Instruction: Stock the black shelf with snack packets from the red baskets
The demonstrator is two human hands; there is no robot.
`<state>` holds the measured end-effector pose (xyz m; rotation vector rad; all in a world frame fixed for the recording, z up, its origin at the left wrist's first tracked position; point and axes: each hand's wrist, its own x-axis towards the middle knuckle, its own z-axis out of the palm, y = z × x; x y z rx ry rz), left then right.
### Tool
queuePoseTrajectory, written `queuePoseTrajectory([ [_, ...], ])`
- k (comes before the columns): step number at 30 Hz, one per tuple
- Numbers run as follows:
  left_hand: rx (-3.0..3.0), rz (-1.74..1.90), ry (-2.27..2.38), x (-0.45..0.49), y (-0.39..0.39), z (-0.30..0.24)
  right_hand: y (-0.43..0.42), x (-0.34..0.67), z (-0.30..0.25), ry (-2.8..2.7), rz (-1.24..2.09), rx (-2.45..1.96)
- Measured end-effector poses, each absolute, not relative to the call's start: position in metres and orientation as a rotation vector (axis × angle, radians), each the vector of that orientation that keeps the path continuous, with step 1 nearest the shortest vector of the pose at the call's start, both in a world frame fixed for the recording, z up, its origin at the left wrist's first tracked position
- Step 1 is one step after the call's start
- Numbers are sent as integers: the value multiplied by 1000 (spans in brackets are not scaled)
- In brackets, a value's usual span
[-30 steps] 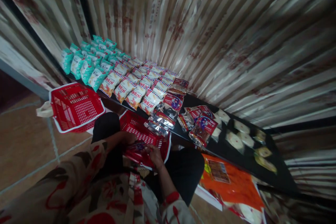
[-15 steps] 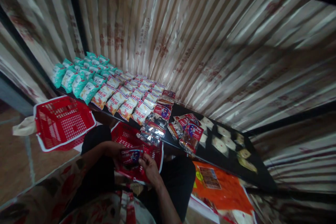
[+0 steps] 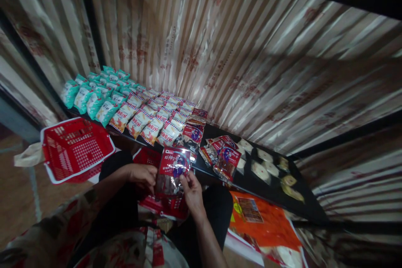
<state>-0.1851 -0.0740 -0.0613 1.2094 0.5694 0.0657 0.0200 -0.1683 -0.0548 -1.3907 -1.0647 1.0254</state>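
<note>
A red snack packet (image 3: 174, 165) with a purple figure and a clear lower part is held upright in front of my knees. My right hand (image 3: 192, 192) pinches its right edge, thumb on the front. At the packet's left edge is my left hand (image 3: 143, 176), fingers curled against it; the fingertips are partly hidden. Beneath the packet, between my legs, a red basket (image 3: 146, 155) shows in part. Similar red packets (image 3: 228, 160) lie on the black shelf (image 3: 216, 132) just ahead, next to white-and-orange snack bags (image 3: 150, 129).
Turquoise bags (image 3: 106, 111) fill the shelf's left end. Flat white packs (image 3: 260, 171) and yellowish packs (image 3: 292, 192) lie toward its right. Another red basket (image 3: 78, 146) stands on the floor at left. A large orange bag (image 3: 266, 217) is by my right knee. A pleated curtain (image 3: 194, 42) hangs behind.
Both hands have raised the red packet from low over the basket to the shelf's front edge, and its front now faces me more fully. The shelf goods have stayed put.
</note>
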Motion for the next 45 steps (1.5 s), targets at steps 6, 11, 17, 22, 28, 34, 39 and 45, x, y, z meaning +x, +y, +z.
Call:
queuePoseTrajectory([
  [6, 1264, 194, 498, -166, -74, -33, -162, 30, -40, -1006, 880, -1380],
  [11, 1271, 377, 549, -143, -76, -26, -157, 34, -29, -865, 935, -1338],
  [17, 1183, 546, 657, -117, -74, -22, -150, 46, -30, -819, 948, -1312],
  [22, 1128, 596, 695, -95, -63, -14, -133, 62, -33, -764, 899, -1288],
  [28, 1075, 680, 714, -69, -47, -7, -116, 70, -15, -691, 854, -1295],
  [34, 1053, 728, 621, -52, -30, -3, -97, 76, 4, -659, 851, -1294],
  [39, 1035, 712, 667, -42, -18, 9, -75, 91, -2, -710, 836, -1317],
  [45, 998, 774, 715, -28, -8, 31, -48, 105, -7, -753, 775, -1349],
])
